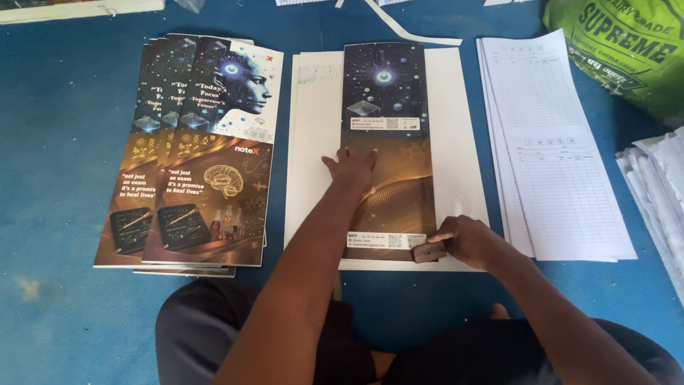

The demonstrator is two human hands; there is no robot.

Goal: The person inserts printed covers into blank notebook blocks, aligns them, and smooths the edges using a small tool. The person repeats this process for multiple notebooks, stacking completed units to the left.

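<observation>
A tall dark printed cover sheet lies on a stack of white sheets in front of me. My left hand presses flat on the middle of the cover, fingers spread. At the cover's lower right corner my right hand grips a small dark flat block held against the sheet's edge.
A fanned pile of printed covers lies to the left on the blue floor. White ruled form sheets lie to the right, more paper stacks at the far right, and a green sack at the top right.
</observation>
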